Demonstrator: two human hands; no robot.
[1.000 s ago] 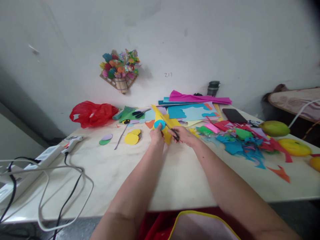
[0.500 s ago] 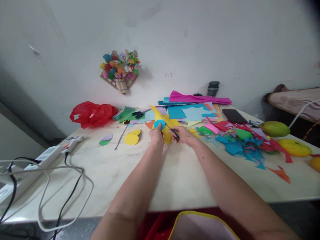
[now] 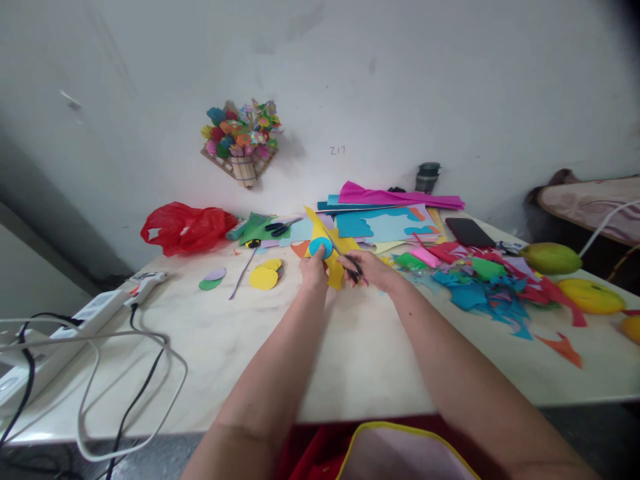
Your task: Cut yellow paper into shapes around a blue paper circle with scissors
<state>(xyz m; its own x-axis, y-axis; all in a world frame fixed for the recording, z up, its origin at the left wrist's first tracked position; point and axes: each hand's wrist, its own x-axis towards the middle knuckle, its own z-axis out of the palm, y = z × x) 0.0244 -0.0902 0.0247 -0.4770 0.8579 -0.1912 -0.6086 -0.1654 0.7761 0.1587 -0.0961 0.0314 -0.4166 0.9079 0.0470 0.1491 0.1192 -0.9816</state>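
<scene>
"What do we hold?"
"Our left hand (image 3: pixel 313 270) pinches a blue disc (image 3: pixel 321 247) against yellow paper (image 3: pixel 335 273); our right hand (image 3: pixel 374 268), alongside, curls round scissors (image 3: pixel 355 264)."
"What's changed?"
"The scissors look slightly wider open than a moment ago; cutting seems mid-stroke. We cannot make out where they bite."

Blue disc (image 3: pixel 321 241), yellow sheet (image 3: pixel 335 272), black scissor handles (image 3: pixel 355 267), red bag (image 3: pixel 187 229).

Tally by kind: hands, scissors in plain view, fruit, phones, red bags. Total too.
Hands: 2 (left hand, right hand)
Scissors: 2 (held pair, lying pair)
Fruit: 3 (green, yellow, one cut off by the frame)
Phone: 1
Red bag: 1
Total: 9
</scene>
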